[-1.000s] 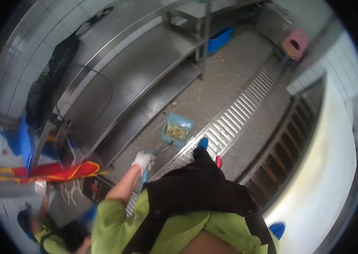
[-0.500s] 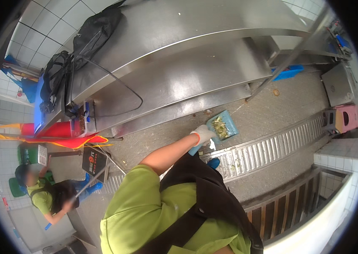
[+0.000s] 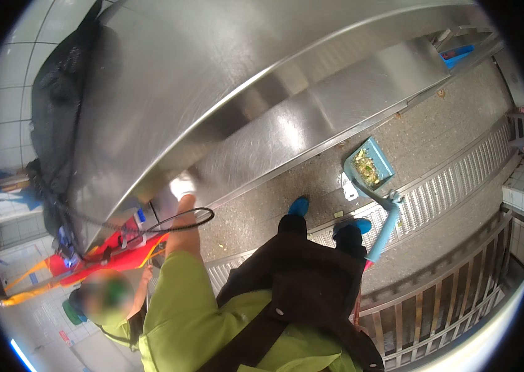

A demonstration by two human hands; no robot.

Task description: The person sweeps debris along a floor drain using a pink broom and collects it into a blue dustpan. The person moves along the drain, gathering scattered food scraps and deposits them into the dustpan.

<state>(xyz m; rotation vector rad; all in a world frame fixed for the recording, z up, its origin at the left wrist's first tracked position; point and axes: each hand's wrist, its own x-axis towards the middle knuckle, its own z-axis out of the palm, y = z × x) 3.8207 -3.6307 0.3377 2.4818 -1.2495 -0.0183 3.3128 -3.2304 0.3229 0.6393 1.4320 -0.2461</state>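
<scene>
My left hand (image 3: 182,186), in a white glove, is stretched out to the left at the steel table's lower shelf (image 3: 305,121). It is blurred, and its fingers cannot be made out. A light-blue dustpan (image 3: 388,162) lies on the floor ahead of my feet, with chopped vegetable scraps (image 3: 366,168) inside. From it a blue handle (image 3: 385,232) rises toward my right side, red near its end. My right hand is out of view. A dark cable loop (image 3: 203,216) hangs across my left forearm.
The steel tabletop (image 3: 212,49) runs along the front, bearing a black bag (image 3: 63,93). A drain grating (image 3: 442,192) crosses the floor. A barred metal frame (image 3: 435,304) stands at right. A co-worker (image 3: 110,304) is at lower left, near red and yellow cloth (image 3: 128,254).
My left hand has left the dustpan and swung left to the table shelf. The dustpan stays on the floor, its long handle now visible. My view has shifted closer to the table.
</scene>
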